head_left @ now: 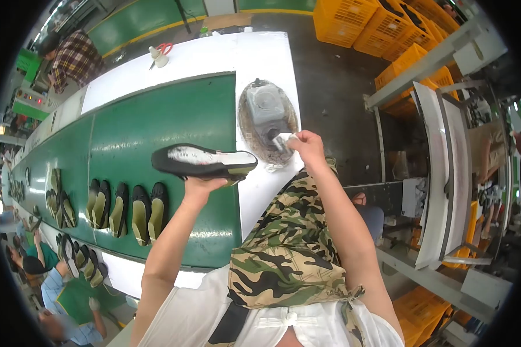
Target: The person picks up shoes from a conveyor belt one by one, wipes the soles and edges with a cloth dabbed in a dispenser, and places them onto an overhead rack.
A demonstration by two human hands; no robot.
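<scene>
My left hand (200, 186) is closed around a black flat shoe (205, 169) from below, holding it level above the green conveyor belt (156, 115). A long whitish, smeared area runs along the shoe's upward face, and an olive-green part shows near its right end. My right hand (309, 147) pinches a small white wad (282, 140), cloth or paper, I cannot tell which. That wad is over the near edge of a stained oval tray (249, 130), which bears a translucent grey container (267, 102).
Several black shoes with olive insides (140, 214) stand on the belt at left. Red-handled scissors (164, 48) and a white bottle (158, 57) lie on the far white ledge. Yellow crates (344, 23) and a metal rack (428, 173) are at right. Other people work at left.
</scene>
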